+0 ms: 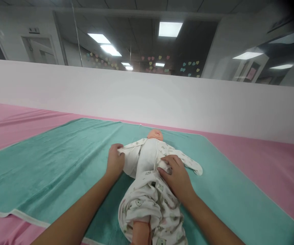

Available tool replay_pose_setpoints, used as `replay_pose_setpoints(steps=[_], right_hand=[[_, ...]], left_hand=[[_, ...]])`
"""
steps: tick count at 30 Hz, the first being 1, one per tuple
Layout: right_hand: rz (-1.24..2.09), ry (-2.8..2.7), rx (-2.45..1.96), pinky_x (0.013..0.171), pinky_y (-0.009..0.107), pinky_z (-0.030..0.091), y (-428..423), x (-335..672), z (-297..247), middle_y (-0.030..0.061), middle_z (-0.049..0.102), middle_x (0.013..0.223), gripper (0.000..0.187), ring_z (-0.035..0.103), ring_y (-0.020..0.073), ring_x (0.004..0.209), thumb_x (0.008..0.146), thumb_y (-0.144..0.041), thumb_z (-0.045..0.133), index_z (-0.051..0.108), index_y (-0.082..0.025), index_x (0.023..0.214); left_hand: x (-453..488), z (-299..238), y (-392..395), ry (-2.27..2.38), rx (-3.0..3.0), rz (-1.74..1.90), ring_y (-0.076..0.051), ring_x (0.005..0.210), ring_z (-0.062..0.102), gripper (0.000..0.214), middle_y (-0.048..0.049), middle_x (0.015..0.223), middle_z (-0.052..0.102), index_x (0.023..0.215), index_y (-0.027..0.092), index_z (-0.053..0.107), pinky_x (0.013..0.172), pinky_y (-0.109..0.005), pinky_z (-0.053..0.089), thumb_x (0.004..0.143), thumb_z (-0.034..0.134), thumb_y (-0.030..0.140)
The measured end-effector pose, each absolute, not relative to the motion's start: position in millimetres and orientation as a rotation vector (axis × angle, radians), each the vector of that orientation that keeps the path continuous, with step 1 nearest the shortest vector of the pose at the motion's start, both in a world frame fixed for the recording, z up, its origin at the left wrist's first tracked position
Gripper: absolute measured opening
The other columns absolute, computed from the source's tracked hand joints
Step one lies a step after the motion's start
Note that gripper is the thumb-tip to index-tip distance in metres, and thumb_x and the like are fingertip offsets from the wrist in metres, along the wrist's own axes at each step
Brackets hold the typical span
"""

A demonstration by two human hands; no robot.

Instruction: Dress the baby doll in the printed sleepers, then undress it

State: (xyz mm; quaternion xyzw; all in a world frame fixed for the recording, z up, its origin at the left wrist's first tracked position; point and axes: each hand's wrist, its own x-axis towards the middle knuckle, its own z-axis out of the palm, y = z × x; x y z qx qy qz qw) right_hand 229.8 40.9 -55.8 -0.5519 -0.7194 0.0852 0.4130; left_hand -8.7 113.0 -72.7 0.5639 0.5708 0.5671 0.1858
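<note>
A baby doll (pixel 155 134) lies on its back on a teal towel (pixel 67 163), its head toward the wall. Its white printed jacket (pixel 188 160) lies open at the front, baring a plain white layer (pixel 147 156) over the belly. My left hand (pixel 115 159) pinches the edge of the jacket's left flap. On the other side, my right hand (pixel 175 172) has its thumb and fingers closed on the right flap near the waist. Printed trousers (pixel 139 204) are bunched over the doll's legs, and one bare leg (pixel 140 233) shows at the bottom.
Pink cloth (pixel 272 163) covers the surface around the towel. A low white wall (pixel 147 95) runs along the back, with glass (pixel 147 41) above it reflecting ceiling lights and heart-shaped stickers.
</note>
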Motion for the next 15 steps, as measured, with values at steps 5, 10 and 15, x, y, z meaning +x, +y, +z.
replay_pose_setpoints(steps=[5, 10, 15], right_hand=[[0.311, -1.858, -1.469, 0.066, 0.031, 0.039, 41.0, 231.8, -52.6, 0.0012, 0.052, 0.080, 0.021, 0.047, 0.0176, 0.074, 0.075, -0.043, 0.058, 0.055, -0.024, 0.083], [0.387, -1.859, -1.462, 0.058, 0.028, 0.034, 42.4, 236.4, -52.7, -0.0015, 0.050, 0.069, 0.019, 0.044, 0.0140, 0.063, 0.079, -0.038, 0.053, 0.049, -0.022, 0.069], [0.510, -1.744, -1.388, 0.055, 0.026, 0.032, 47.5, 245.8, -54.6, -0.0032, 0.042, 0.059, 0.026, 0.039, 0.0128, 0.058, 0.079, -0.042, 0.051, 0.046, -0.021, 0.063]], left_hand=[[25.3, -57.9, 80.2, 1.242, 1.931, 1.232, -0.014, 0.066, 0.049, 0.013, 0.0003, 0.073, 0.057, 0.077, 0.018, 0.056, 0.062, -0.025, 0.038, 0.071, 0.045, 0.015], [30.0, -46.2, 59.6, 0.927, 2.107, 0.882, -0.012, 0.061, 0.048, 0.017, 0.0012, 0.064, 0.059, 0.079, 0.017, 0.065, 0.056, -0.022, 0.035, 0.077, 0.052, 0.027], [28.4, -39.2, 58.5, 0.886, 2.108, 0.705, -0.012, 0.059, 0.048, 0.031, 0.0015, 0.062, 0.058, 0.068, 0.017, 0.065, 0.055, -0.022, 0.033, 0.082, 0.048, 0.039]])
